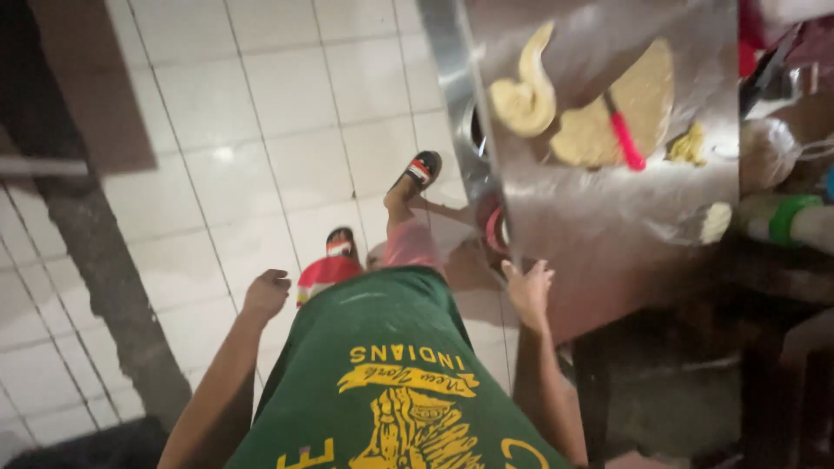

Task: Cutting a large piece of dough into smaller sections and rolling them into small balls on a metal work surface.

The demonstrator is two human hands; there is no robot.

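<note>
The white tiled floor (261,130) is filling the view from nine to twelve o'clock, with a dark post (104,278) slanting across it at eight o'clock and running out of frame at the bottom. A steel table (608,226) is taking up the two o'clock area, its far end cut off by the top edge and its underside lost in shadow toward four o'clock. The person's green shirt (391,365) is covering the six o'clock area and hiding most of the legs; only two sandalled feet (417,169) are showing near the centre. On the table a flattened sheet of dough (647,104) is lying at one o'clock, with a red-handled tool (625,139) resting across it and a curled lump of dough (524,95) lying just beside it at twelve o'clock. Bagged items at three o'clock are too blurred to identify. The right hand (528,291) is reaching forward with fingers loosely spread, touching the table's near edge and holding nothing. The left hand (266,293) is hanging at seven o'clock over the floor, curled into a loose fist, and whether anything is inside it cannot be told.
</note>
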